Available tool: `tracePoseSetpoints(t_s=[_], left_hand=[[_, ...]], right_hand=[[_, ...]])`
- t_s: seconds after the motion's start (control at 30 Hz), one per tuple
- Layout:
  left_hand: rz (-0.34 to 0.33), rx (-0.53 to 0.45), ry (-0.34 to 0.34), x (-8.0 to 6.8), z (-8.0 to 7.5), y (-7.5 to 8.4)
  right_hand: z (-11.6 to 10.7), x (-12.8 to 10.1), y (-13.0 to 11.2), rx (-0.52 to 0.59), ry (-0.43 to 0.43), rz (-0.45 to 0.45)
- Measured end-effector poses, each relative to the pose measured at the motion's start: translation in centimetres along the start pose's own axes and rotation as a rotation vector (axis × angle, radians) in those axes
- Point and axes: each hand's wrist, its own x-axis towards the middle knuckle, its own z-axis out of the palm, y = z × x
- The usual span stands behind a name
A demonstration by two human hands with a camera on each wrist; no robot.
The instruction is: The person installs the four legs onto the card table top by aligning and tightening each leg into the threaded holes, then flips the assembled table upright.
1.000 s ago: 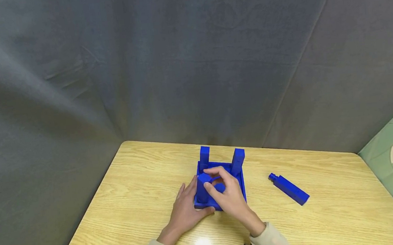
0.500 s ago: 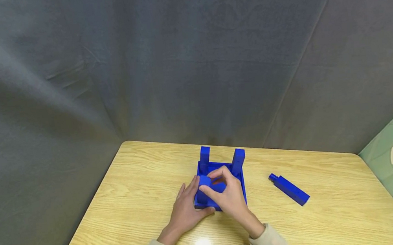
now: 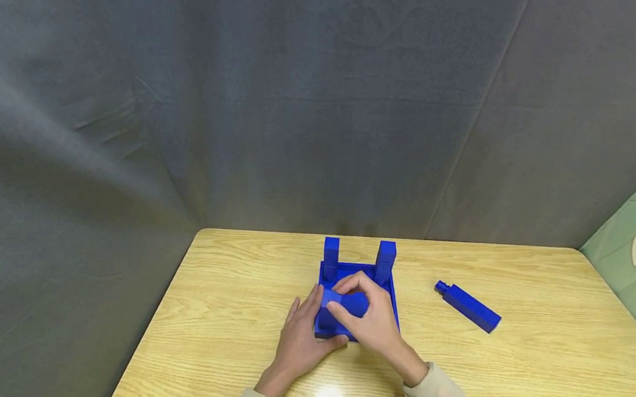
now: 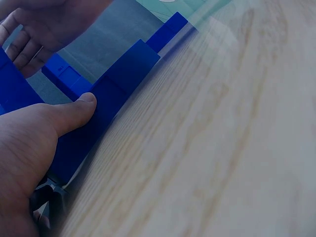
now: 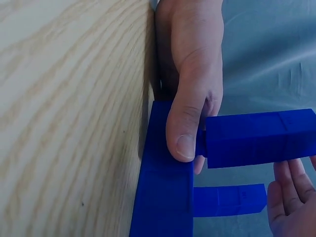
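On my head feed, right hand (image 3: 374, 321) pinches the top of a blue leg (image 3: 329, 297), upright at the 7 o'clock corner of the blue base (image 3: 394, 303). Right-wrist feed shows me its narrow neck. Left hand (image 3: 300, 346) grips that corner, thumb along the 6 o'clock wall. Second leg (image 3: 332, 258) stands at 11, third leg (image 3: 386, 259) at 1. Loose leg (image 3: 472, 308): 3 o'clock, well apart.
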Motion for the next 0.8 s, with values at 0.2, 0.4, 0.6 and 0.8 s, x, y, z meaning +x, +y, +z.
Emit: tracePoseSetpoints(t_s=[0.2, 0.4, 0.6, 0.8], left_hand=[[0.006, 0.001, -0.003, 0.09, 0.01, -0.03], [0.006, 0.013, -0.006, 0.15, 0.03, -0.02], [-0.005, 0.003, -0.011, 0.2, -0.05, 0.1], [-0.003, 0.002, -0.009, 0.26, -0.09, 0.14]], right_hand=[[0.11, 0.04, 0.28, 0.129, -0.065, -0.002], [0.19, -0.02, 0.28, 0.248, -0.138, 0.038], [0.04, 0.0, 0.57, 0.272, -0.183, 0.005], [-0.25, 0.1, 0.8, 0.371, -0.229, 0.021]])
